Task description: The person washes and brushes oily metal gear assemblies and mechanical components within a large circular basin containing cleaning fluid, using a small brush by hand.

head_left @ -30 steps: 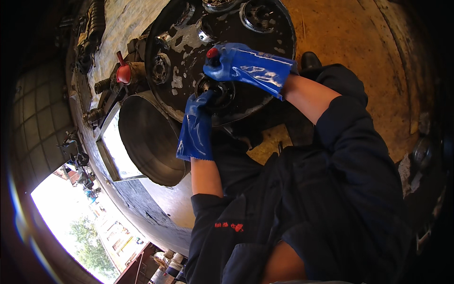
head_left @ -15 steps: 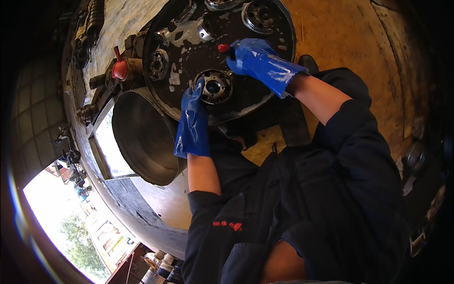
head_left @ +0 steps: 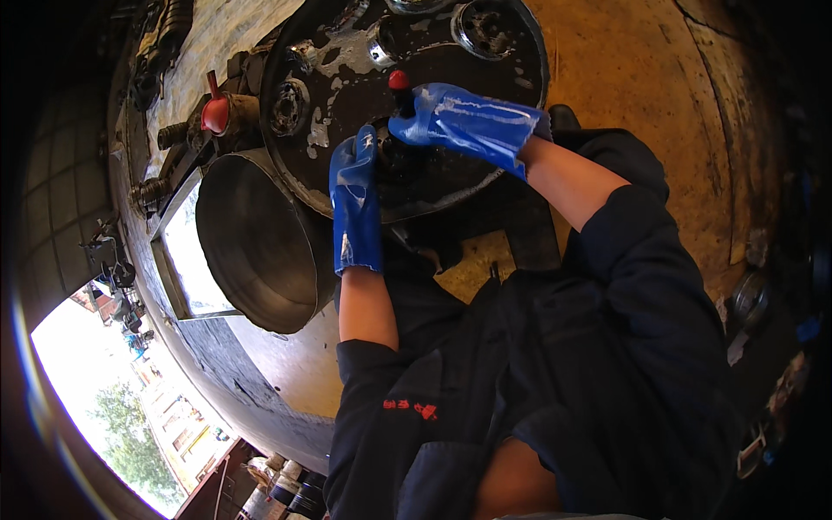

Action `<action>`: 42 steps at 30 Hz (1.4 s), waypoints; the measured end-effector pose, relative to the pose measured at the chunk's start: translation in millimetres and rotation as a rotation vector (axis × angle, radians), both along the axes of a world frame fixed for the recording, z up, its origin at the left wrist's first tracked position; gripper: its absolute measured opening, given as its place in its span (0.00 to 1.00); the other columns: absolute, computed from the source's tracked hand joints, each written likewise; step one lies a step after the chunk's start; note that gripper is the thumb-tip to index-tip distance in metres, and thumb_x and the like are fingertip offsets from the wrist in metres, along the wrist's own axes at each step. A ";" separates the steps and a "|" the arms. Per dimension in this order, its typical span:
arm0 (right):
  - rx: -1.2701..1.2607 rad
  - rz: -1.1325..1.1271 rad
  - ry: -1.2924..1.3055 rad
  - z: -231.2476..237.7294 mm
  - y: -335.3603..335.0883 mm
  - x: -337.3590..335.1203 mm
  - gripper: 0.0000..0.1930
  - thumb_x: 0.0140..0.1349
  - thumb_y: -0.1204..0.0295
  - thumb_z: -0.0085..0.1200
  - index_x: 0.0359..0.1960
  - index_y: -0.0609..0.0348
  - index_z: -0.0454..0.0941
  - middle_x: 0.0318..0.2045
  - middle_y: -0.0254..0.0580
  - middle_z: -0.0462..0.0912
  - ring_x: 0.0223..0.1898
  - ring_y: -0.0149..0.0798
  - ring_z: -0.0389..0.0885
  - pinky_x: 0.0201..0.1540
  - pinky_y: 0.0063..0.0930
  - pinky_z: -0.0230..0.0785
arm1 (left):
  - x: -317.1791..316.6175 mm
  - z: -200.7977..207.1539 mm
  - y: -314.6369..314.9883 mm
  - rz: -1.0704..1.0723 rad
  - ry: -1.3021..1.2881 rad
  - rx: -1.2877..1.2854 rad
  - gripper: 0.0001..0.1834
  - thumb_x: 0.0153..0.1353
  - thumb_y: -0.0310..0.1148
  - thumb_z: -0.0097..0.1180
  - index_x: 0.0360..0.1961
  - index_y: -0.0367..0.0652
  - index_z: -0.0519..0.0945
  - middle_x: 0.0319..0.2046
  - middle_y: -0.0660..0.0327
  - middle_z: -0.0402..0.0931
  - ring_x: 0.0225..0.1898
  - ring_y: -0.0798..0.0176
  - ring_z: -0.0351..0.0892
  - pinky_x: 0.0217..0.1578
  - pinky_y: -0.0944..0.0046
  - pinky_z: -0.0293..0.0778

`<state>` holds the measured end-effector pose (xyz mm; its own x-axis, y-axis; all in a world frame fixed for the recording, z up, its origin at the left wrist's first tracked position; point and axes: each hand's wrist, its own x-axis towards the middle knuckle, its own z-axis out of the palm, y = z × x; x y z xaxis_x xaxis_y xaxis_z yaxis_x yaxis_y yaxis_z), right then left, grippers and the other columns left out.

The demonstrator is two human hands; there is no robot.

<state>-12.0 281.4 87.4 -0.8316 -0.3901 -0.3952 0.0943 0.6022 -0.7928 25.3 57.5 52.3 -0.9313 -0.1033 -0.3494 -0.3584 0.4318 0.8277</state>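
My right hand, in a blue rubber glove, is closed round a dark handle with a red end. The working end of this tool is hidden under the glove. A round metal part with a hollow middle lies below that hand, dark and partly covered. My left hand, gloved in the same blue, grips the part's left edge with its fingers close together. Both hands are over a wide round pan wet with dark liquid. Another round metal part rests at the pan's far right.
More metal parts lie in the pan's left and far areas. Left of the pan are a red funnel-like piece and a large dark drum, open towards me. A stained yellowish floor stretches to the right.
My right hand has moved left and a little down over the round metal part, and the red-ended handle now points more upward. The part is more hidden. My left hand stays beside it.
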 end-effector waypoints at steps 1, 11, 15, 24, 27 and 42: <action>-0.098 -0.026 -0.033 -0.8 8.9 5.3 0.23 0.65 0.45 0.58 0.37 0.56 0.85 0.24 0.41 0.83 0.26 0.37 0.81 0.34 0.37 0.74 | 2.3 3.7 4.9 0.004 0.035 -0.101 0.25 0.74 0.50 0.56 0.39 0.32 0.83 0.28 0.61 0.79 0.31 0.68 0.74 0.35 0.63 0.73; 0.002 -0.236 -0.012 -3.6 25.7 1.8 0.19 0.66 0.52 0.55 0.30 0.55 0.80 0.20 0.33 0.75 0.24 0.33 0.73 0.34 0.34 0.68 | -4.3 -12.7 -15.5 0.138 -0.061 0.180 0.25 0.76 0.47 0.54 0.51 0.30 0.83 0.41 0.56 0.86 0.40 0.65 0.85 0.43 0.65 0.79; -0.300 -0.264 -0.150 14.7 31.5 21.8 0.22 0.69 0.47 0.55 0.41 0.55 0.84 0.28 0.36 0.80 0.32 0.32 0.77 0.39 0.33 0.71 | -3.6 -7.7 -6.7 0.108 -0.092 0.258 0.27 0.76 0.50 0.53 0.51 0.31 0.83 0.43 0.56 0.86 0.41 0.66 0.84 0.45 0.65 0.79; -0.348 -0.098 -0.243 25.0 30.9 35.0 0.31 0.64 0.38 0.59 0.46 0.57 0.86 0.30 0.38 0.83 0.33 0.33 0.77 0.41 0.32 0.71 | -5.7 -6.6 -1.7 0.221 -0.115 0.264 0.31 0.76 0.56 0.49 0.39 0.33 0.83 0.31 0.60 0.82 0.28 0.67 0.77 0.32 0.63 0.75; -0.043 -0.080 -0.142 5.4 12.4 8.5 0.24 0.64 0.45 0.58 0.44 0.55 0.86 0.30 0.43 0.86 0.33 0.39 0.83 0.42 0.37 0.76 | -7.0 -6.3 -4.6 0.283 -0.190 0.323 0.31 0.77 0.55 0.49 0.46 0.32 0.82 0.37 0.58 0.84 0.35 0.67 0.80 0.39 0.65 0.77; -0.609 0.026 -0.119 -57.2 -10.9 -22.7 0.10 0.64 0.64 0.59 0.39 0.56 0.78 0.28 0.30 0.79 0.26 0.27 0.76 0.33 0.27 0.74 | 2.3 9.6 0.3 0.048 -0.072 0.074 0.33 0.78 0.57 0.45 0.49 0.32 0.83 0.39 0.58 0.85 0.37 0.66 0.80 0.43 0.64 0.77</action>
<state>-34.7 270.6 30.2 -0.7828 -0.5941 -0.1851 0.1948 0.0486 -0.9796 27.5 57.8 61.8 -0.8982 -0.1185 -0.4233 -0.4366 0.3513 0.8282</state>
